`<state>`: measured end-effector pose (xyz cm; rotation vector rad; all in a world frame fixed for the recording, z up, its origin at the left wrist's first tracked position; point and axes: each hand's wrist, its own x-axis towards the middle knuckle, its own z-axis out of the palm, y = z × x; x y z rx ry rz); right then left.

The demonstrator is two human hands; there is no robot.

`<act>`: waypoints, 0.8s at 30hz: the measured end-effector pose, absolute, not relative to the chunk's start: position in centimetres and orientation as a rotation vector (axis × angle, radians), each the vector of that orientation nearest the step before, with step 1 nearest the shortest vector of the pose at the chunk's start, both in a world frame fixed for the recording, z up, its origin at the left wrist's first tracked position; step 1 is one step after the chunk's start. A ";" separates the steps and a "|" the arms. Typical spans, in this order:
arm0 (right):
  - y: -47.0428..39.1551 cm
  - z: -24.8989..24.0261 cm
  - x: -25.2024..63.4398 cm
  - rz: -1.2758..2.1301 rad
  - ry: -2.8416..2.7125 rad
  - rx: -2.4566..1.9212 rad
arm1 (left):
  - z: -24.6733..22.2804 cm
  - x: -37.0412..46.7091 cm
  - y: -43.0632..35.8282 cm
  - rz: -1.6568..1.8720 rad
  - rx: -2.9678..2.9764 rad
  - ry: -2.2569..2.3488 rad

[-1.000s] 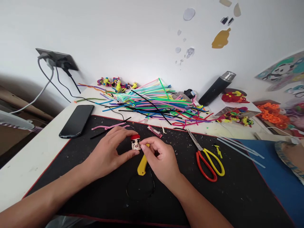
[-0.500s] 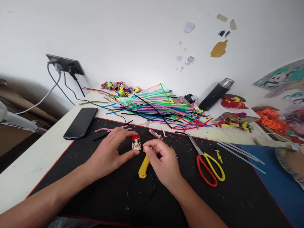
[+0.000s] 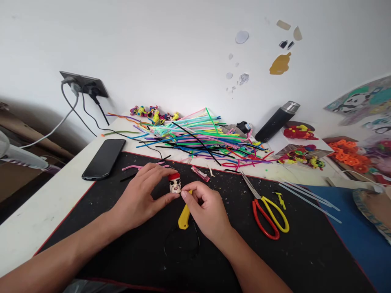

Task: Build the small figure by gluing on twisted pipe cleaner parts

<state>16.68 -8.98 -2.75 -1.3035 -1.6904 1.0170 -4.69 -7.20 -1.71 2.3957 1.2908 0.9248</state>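
Observation:
A small figure head (image 3: pixel 175 184), white with a red top and black painted features, is gripped between the thumb and forefinger of my left hand (image 3: pixel 143 193). Close against its lower right side are the pinched fingertips of my right hand (image 3: pixel 209 207); whatever they hold is too small to make out. Under my right hand a yellow-handled tool (image 3: pixel 184 217) lies on the black mat (image 3: pixel 137 260), its upper end hidden by the fingers. A thin dark cord loops below it.
Open scissors (image 3: pixel 265 211) with red and yellow handles lie to the right. Behind are a pink-red packet (image 3: pixel 200 173) and piled pipe cleaners (image 3: pixel 195 136). A phone (image 3: pixel 104 158) rests at the left, a black flask (image 3: pixel 277 121) at the back right.
My right hand has moved slightly left, bringing its fingertips up to the figure head. My left hand has barely moved.

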 end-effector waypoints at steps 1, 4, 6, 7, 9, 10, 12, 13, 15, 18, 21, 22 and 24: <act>-9.0 -2.8 16.7 1.017 -1.687 -1.302 | -1.7 -4.7 -7.2 0.924 2.393 1.293; -9.0 -2.9 16.7 1.014 -1.676 -1.297 | -1.7 -4.6 -7.2 0.914 2.387 1.297; -9.0 -2.9 16.7 1.019 -1.675 -1.296 | -1.8 -4.6 -7.2 0.924 2.390 1.292; -9.0 -2.9 16.8 1.023 -1.677 -1.296 | -1.8 -4.6 -7.2 0.932 2.394 1.286; -9.0 -2.9 16.8 1.030 -1.680 -1.297 | -1.8 -4.6 -7.2 0.944 2.410 1.271; -9.0 -2.9 16.8 1.031 -1.679 -1.299 | -1.8 -4.5 -7.2 0.943 2.418 1.264; -9.0 -2.9 16.8 1.031 -1.676 -1.301 | -1.7 -4.5 -7.2 0.945 2.427 1.254; -9.0 -2.9 16.8 1.033 -1.675 -1.300 | -1.7 -4.5 -7.2 0.947 2.425 1.253; -9.1 -2.9 16.8 1.037 -1.676 -1.299 | -1.6 -4.5 -7.2 0.945 2.411 1.263; -9.1 -3.0 16.8 1.038 -1.682 -1.301 | -1.6 -4.5 -7.2 0.922 2.381 1.290; -9.0 -3.0 16.9 1.064 -1.656 -1.291 | -1.6 -4.5 -7.2 0.912 2.358 1.303; -8.9 -3.0 16.9 1.084 -1.635 -1.283 | -1.7 -4.6 -7.2 0.916 2.353 1.304; -8.8 -2.9 17.1 1.142 -1.584 -1.258 | -1.7 -4.6 -7.2 0.931 2.342 1.297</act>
